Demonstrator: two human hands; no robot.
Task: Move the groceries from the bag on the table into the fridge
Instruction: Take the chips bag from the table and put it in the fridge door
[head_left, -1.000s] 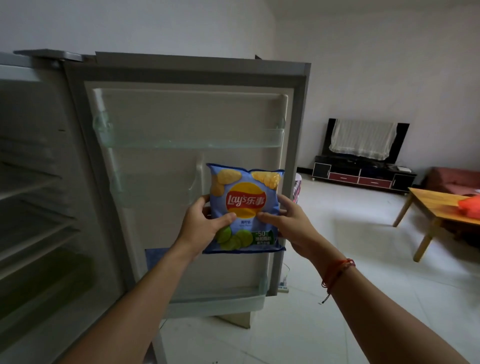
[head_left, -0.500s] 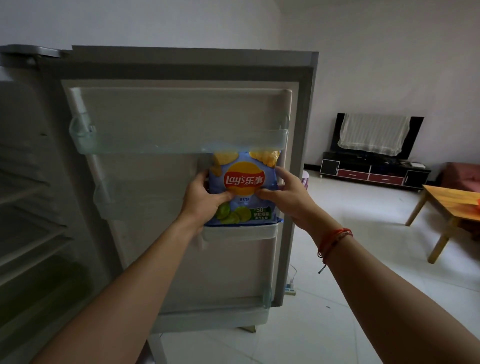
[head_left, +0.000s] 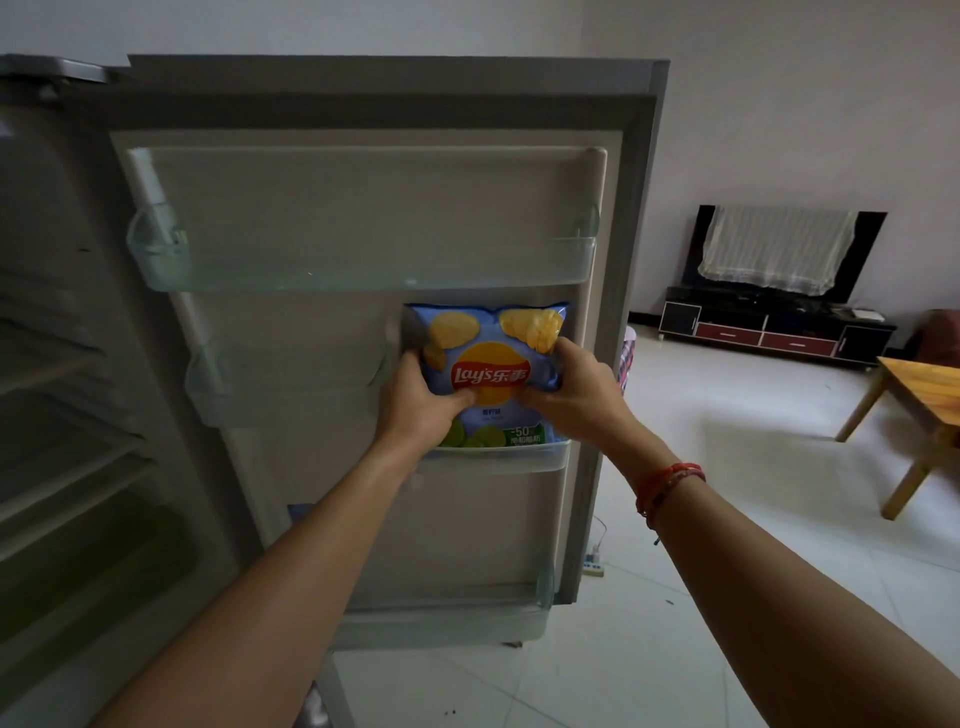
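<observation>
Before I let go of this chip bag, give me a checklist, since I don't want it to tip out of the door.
1. Bottom of the chip bag is behind the rim of the small door bin: ok, the rim covers the bag's lower edge.
2. Bag is upright: ok, the logo reads level.
3. Bag's top clears the upper door shelf: ok, its top edge sits below the shelf.
4. Bag's weight rests on the bin floor: cannot tell, the rim hides the bottom.
5. Hands are off the bag: not ok, the left hand and the right hand both grip its sides.
6. Fridge door is open wide: ok.
</observation>
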